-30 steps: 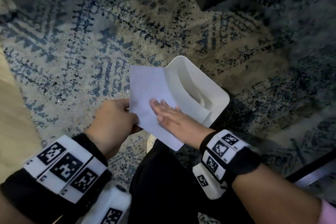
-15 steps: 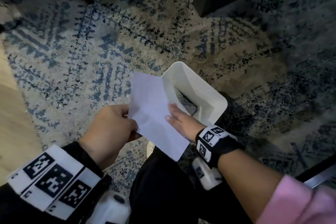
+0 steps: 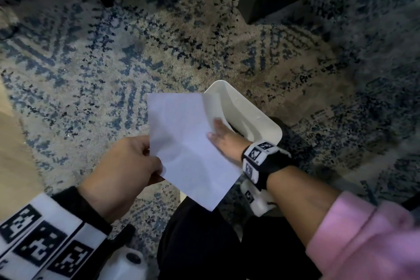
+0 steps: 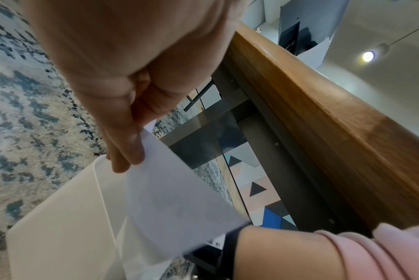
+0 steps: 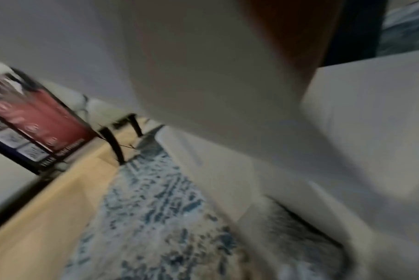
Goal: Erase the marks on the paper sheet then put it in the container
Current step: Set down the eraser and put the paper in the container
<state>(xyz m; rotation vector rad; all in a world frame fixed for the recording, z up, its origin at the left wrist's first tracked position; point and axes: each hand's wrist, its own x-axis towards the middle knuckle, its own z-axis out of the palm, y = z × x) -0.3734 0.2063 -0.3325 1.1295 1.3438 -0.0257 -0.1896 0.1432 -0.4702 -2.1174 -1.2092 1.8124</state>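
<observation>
While the left hand (image 3: 127,161) pinches the edge of the flat white paper sheet (image 3: 188,143), the right hand (image 3: 223,141) lies under it, fingers hidden; the sheet hangs over the white plastic container (image 3: 256,120) on the blue patterned rug (image 3: 159,41).

Left hand (image 3: 127,161) fingers curled in a pinch, right hand (image 3: 223,141) reaching forward
</observation>
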